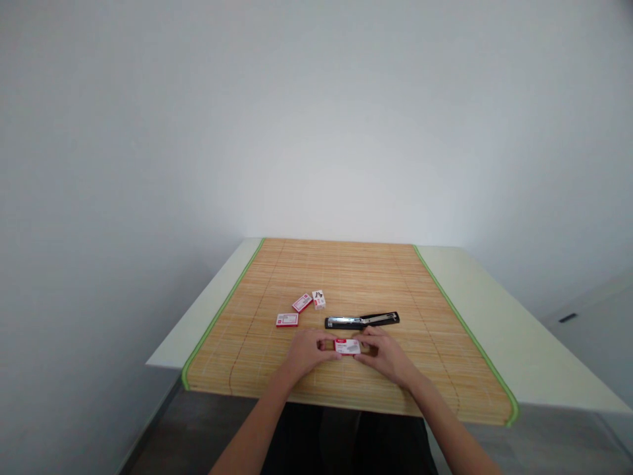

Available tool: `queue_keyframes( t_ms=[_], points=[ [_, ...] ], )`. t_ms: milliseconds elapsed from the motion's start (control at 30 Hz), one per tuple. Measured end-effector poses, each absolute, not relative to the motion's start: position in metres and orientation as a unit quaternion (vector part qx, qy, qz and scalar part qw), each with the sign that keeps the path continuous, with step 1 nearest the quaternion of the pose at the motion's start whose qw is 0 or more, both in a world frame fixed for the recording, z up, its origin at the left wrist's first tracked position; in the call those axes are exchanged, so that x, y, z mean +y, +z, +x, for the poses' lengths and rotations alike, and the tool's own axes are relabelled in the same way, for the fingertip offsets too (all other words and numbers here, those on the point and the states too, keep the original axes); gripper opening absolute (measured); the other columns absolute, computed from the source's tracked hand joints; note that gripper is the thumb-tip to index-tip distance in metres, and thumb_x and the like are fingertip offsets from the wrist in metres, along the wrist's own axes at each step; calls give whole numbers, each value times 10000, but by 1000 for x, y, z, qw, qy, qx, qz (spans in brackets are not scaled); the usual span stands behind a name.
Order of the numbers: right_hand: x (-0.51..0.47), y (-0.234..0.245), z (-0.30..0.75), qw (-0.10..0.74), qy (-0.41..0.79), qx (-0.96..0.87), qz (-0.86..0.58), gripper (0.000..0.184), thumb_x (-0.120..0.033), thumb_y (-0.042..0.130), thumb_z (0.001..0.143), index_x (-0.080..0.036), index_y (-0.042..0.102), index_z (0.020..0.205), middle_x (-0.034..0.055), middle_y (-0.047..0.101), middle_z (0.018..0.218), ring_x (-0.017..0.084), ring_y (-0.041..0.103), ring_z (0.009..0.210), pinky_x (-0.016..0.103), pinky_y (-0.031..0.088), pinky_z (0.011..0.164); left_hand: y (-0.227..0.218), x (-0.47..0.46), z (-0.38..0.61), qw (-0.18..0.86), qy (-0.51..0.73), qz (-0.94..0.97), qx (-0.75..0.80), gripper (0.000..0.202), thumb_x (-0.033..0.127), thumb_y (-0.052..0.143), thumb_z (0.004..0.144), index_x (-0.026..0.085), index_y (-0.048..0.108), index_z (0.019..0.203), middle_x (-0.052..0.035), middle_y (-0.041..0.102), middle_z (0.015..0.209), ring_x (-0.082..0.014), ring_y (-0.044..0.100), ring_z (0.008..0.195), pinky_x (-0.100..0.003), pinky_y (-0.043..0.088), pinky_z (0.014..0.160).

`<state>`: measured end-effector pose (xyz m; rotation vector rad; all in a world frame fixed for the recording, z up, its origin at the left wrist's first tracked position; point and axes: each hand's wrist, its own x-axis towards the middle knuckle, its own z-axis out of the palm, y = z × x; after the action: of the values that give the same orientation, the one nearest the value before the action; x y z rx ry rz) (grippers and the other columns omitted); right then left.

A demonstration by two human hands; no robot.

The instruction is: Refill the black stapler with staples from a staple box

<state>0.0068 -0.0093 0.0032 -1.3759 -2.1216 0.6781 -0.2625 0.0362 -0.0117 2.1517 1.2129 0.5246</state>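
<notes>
A small red and white box of staples [347, 347] is held between my two hands, near the front of the bamboo mat. My left hand [310, 349] pinches its left end with thumb and fingers. At the other end, my right hand [380, 353] grips it the same way. Just beyond the box lies a black stapler [349, 322], opened out flat with its metal magazine exposed. The printed face of the held box points up; whether it is lifted off the mat I cannot tell.
Left of the stapler lie more small boxes: one red and white [287, 320], another turned at an angle [302, 303], and a white one [319, 299] with a dark picture. The bamboo mat [346, 270] with green edging covers the middle of a white table [469, 284] against the wall.
</notes>
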Motion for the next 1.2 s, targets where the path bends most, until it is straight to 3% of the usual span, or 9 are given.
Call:
queue_keyframes(
  t_ms=[233, 333, 433, 567, 633, 700, 800, 933, 1200],
  points=[
    [-9, 2, 1, 266, 255, -775, -514, 310, -369, 743, 858, -327, 756, 1165, 34, 660, 960, 246, 613, 934, 355, 476, 865, -16, 37, -262, 311, 210, 805, 460, 524, 647, 807, 720, 313, 779, 1123, 20, 651, 745, -152, 546, 681, -259, 293, 619],
    [-10, 1, 2, 285, 254, -767, -516, 416, -385, 766, 829, -310, 725, 1235, 41, 656, 957, 247, 617, 911, 366, 492, 849, -18, 36, -263, 333, 221, 797, 453, 581, 634, 838, 683, 293, 760, 1147, 27, 641, 737, -153, 546, 678, -256, 315, 626],
    [-16, -3, 13, 324, 291, -731, -526, 450, -433, 750, 838, -280, 709, 1259, 46, 672, 923, 236, 623, 832, 360, 516, 772, -22, 38, -266, 371, 266, 759, 464, 579, 607, 783, 764, 255, 709, 1217, 24, 620, 754, -151, 545, 675, -254, 353, 624],
    [-21, -13, 51, 458, 312, -586, -591, 323, -530, 678, 888, -219, 766, 906, 52, 694, 806, 235, 635, 779, 365, 534, 743, -22, 47, -267, 352, 315, 722, 505, 563, 513, 660, 895, 229, 593, 1376, 6, 606, 795, -165, 561, 708, -266, 398, 648],
    [-18, -16, 71, 572, 282, -486, -598, 329, -540, 690, 876, -230, 748, 971, 70, 729, 954, 260, 662, 929, 397, 541, 859, -19, 52, -265, 320, 290, 738, 519, 584, 480, 670, 888, 249, 569, 1414, 1, 622, 795, -180, 580, 722, -280, 391, 655],
    [-11, -17, 85, 626, 289, -446, -571, 434, -525, 758, 822, -283, 701, 1178, 74, 700, 1228, 281, 623, 1164, 432, 508, 1005, -16, 55, -262, 286, 245, 762, 527, 553, 477, 681, 879, 282, 597, 1390, 1, 641, 783, -194, 600, 728, -288, 358, 640],
    [2, -16, 91, 603, 384, -470, -518, 653, -486, 837, 753, -349, 602, 1347, 54, 593, 1446, 281, 526, 1345, 476, 432, 1133, -13, 59, -257, 250, 198, 780, 538, 471, 499, 653, 896, 307, 647, 1326, -2, 671, 795, -205, 624, 753, -292, 309, 619],
    [17, -16, 83, 563, 476, -475, -481, 569, -482, 862, 733, -289, 676, 1235, 79, 679, 1324, 296, 604, 1252, 512, 415, 1149, -11, 62, -255, 239, 181, 784, 544, 423, 507, 613, 919, 310, 667, 1289, -6, 682, 821, -202, 620, 767, -290, 287, 616],
    [43, 23, 36, 510, 479, -579, -419, 478, -459, 829, 787, -276, 694, 1207, 63, 728, 1202, 258, 664, 1134, 458, 485, 1068, -10, 63, -255, 243, 164, 792, 536, 417, 502, 579, 943, 272, 659, 1282, -22, 679, 851, -187, 590, 751, -291, 266, 601]
  ],
)
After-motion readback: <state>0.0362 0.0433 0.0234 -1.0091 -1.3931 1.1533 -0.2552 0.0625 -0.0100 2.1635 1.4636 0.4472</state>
